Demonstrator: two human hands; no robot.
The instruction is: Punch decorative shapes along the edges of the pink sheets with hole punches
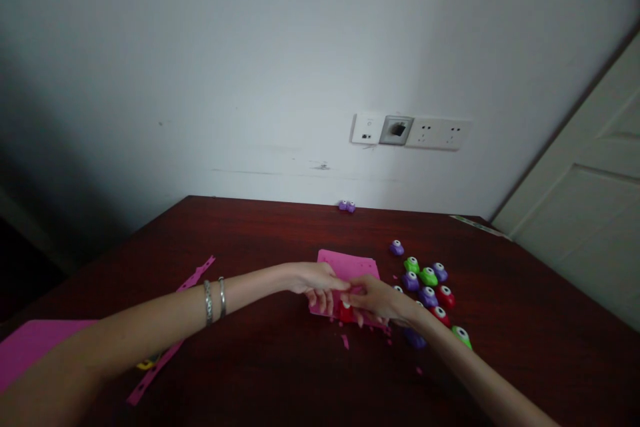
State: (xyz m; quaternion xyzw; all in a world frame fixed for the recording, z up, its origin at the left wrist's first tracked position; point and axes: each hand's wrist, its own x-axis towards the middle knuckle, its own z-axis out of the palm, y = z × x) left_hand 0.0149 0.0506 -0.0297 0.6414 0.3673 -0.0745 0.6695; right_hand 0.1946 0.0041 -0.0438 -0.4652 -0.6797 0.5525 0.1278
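Note:
My left hand (pixel 320 283) grips the left side of a sheet of pink paper (pixel 347 263), fingers curled over it. On the right side my right hand (pixel 380 299) is closed around a small red craft punch (pixel 346 312) with a white round top, at the paper's near edge. The two thumbs meet just above this punch, and the fingers hide part of it. Small pink paper bits (pixel 345 341) lie in front of the paper. Right of my right hand stands a group of purple, green and red punches (pixel 429 296), some partly covered by my forearm.
Two purple punches (pixel 347 206) stand by the wall at the back. A pink strip with cut edges (pixel 197 275) lies left, partly under my left arm, near a yellow-handled object (pixel 147 364). More pink paper (pixel 45 340) is at the left edge. Sockets (pixel 434 134) are on the wall.

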